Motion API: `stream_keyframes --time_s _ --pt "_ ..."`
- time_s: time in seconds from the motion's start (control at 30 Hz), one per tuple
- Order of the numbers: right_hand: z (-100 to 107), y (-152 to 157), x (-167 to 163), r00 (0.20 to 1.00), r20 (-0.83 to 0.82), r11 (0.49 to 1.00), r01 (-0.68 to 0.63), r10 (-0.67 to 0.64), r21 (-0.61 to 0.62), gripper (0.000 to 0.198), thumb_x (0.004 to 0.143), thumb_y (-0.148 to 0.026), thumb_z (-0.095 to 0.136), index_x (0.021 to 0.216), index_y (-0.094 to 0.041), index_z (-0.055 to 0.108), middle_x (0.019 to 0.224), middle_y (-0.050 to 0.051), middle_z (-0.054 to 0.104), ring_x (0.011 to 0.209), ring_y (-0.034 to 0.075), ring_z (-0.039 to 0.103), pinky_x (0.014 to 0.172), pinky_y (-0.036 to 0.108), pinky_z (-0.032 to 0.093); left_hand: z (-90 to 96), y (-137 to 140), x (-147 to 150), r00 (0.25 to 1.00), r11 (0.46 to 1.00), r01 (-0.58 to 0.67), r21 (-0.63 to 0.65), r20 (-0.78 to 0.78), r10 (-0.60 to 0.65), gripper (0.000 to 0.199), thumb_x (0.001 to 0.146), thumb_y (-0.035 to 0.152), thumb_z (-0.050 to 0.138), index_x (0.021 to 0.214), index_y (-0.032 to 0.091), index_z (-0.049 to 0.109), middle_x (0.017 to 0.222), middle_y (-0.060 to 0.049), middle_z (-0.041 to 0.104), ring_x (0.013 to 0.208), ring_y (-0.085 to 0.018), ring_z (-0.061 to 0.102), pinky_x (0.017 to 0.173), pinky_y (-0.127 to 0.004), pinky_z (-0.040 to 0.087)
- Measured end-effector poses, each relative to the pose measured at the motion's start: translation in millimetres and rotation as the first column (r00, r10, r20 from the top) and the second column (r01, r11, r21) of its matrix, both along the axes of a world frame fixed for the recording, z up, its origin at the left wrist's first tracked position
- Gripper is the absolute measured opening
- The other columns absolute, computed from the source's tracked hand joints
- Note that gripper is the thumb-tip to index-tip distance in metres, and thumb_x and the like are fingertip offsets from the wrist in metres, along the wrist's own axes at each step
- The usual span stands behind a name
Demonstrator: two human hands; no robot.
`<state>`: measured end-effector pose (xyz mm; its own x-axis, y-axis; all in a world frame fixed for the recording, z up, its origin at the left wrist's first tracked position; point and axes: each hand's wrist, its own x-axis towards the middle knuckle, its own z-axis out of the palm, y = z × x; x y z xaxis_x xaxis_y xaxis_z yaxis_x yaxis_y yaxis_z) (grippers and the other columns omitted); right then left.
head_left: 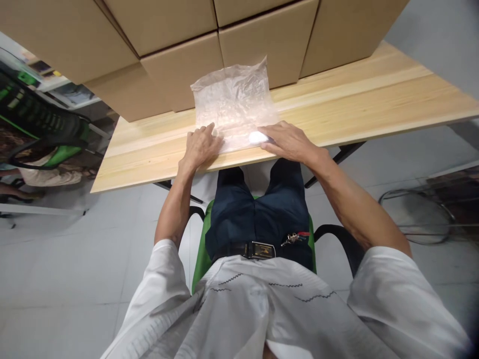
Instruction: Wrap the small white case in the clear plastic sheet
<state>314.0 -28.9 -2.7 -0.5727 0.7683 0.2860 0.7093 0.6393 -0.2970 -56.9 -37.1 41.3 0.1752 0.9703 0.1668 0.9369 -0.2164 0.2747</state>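
A crinkled, see-through sheet of plastic wrap [235, 99] lies on the wooden table [337, 104], its far end raised against the cardboard boxes. My left hand [202, 144] is at the near left corner of the wrap, back up, with bent fingers closed on its edge. On the near right side, my right hand [290, 140] has its thumb and fingers around a small shiny object [258, 137]. White glare hides what that object is. Part of it touches or lies over the wrap; I cannot tell which.
Stacked cardboard boxes [179, 70] line the table's far side. A green and black chair [41, 114] stands at the left, with part of a person beyond. Cables [415, 214] lie on the floor at the right. I sit on a green chair [200, 254] with black armrests.
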Motion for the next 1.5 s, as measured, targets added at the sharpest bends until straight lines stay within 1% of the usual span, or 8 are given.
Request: stream_keyframes --time_s 0.13,0.23,0.33,0.43,0.6,0.87,1.07,1.5 --pt "-4.3 12.2 2.5 0.999 0.034 0.999 -0.027 0.026 0.027 0.074 0.124 -0.065 0.054 0.186 -0.030 0.073 0.176 0.015 0.085 0.156 0.051 0.074 0.135 0.071 0.059 11.9 8.4 -20.7 0.997 0.992 -0.037 -0.120 0.061 0.045 0.061 0.122 0.053 0.068 0.170 0.016 0.078 0.145 -0.020 0.089 0.143 -0.043 0.079 0.135 -0.060 0.058" --pt "-7.3 17.3 2.7 0.999 0.039 0.998 -0.032 0.030 0.057 0.072 0.123 -0.068 0.057 0.185 -0.033 0.073 0.169 0.014 0.087 0.153 0.050 0.075 0.132 0.071 0.060 17.3 15.4 -38.5 0.973 0.976 0.028 -0.215 0.230 0.023 0.053 0.118 0.052 0.070 0.151 0.013 0.087 0.123 -0.014 0.089 0.120 -0.032 0.078 0.113 -0.044 0.064" --pt "-7.5 17.4 4.0 0.998 0.034 0.996 -0.046 0.043 0.075 0.074 0.123 -0.071 0.056 0.185 -0.033 0.073 0.168 0.015 0.087 0.152 0.051 0.074 0.133 0.073 0.060 18.0 19.7 -52.3 0.918 0.956 0.115 -0.272 0.397 0.003 0.040 0.111 0.051 0.080 0.125 0.015 0.091 0.103 -0.008 0.083 0.101 -0.024 0.071 0.096 -0.037 0.059" --pt "-5.1 16.5 6.6 0.998 0.047 0.996 -0.055 0.052 0.067 0.076 0.123 -0.074 0.055 0.183 -0.032 0.074 0.170 0.017 0.086 0.153 0.054 0.074 0.133 0.075 0.060 16.2 20.3 -59.2 0.887 0.950 0.141 -0.280 0.462 0.005 0.034 0.101 0.045 0.091 0.122 0.018 0.092 0.096 -0.006 0.078 0.094 -0.023 0.067 0.090 -0.039 0.055" --pt "-4.5 19.0 11.5 0.996 0.075 0.997 -0.054 0.049 0.053 0.082 0.122 -0.081 0.051 0.182 -0.030 0.075 0.174 0.020 0.083 0.156 0.056 0.074 0.134 0.078 0.060 12.6 14.3 -59.9 0.889 0.944 0.117 -0.310 0.456 0.039 0.043 0.091 0.034 0.093 0.132 0.021 0.093 0.084 -0.003 0.068 0.083 -0.023 0.062 0.083 -0.043 0.052" --pt "-8.5 20.4 14.5 0.996 0.083 0.996 -0.049 0.043 0.072 0.081 0.120 -0.072 0.055 0.188 -0.031 0.071 0.174 0.020 0.083 0.154 0.055 0.074 0.133 0.078 0.062 13.7 1.7 -61.7 0.881 0.951 0.111 -0.287 0.471 0.039 0.045 0.088 0.031 0.092 0.132 0.023 0.095 0.077 0.001 0.058 0.078 -0.022 0.059 0.081 -0.044 0.054" --pt "-8.1 19.1 11.7 0.995 0.086 0.995 -0.053 0.045 0.086 0.076 0.121 -0.072 0.052 0.182 -0.032 0.075 0.173 0.020 0.084 0.152 0.054 0.075 0.130 0.078 0.063 12.0 1.0 -60.1 0.912 0.956 0.081 -0.282 0.407 0.043 0.051 0.084 0.027 0.089 0.135 0.022 0.094 0.076 0.002 0.058 0.079 -0.022 0.058 0.081 -0.045 0.058" --pt "-12.2 21.5 5.2 0.997 0.076 0.999 -0.033 0.029 0.044 0.070 0.118 -0.064 0.059 0.182 -0.038 0.073 0.175 0.014 0.083 0.157 0.054 0.070 0.134 0.078 0.058 11.0 -2.1 -62.3 0.915 0.952 0.072 -0.296 0.400 0.055 0.056 0.077 0.020 0.080 0.132 0.022 0.095 0.072 0.003 0.061 0.074 -0.021 0.058 0.077 -0.042 0.050"
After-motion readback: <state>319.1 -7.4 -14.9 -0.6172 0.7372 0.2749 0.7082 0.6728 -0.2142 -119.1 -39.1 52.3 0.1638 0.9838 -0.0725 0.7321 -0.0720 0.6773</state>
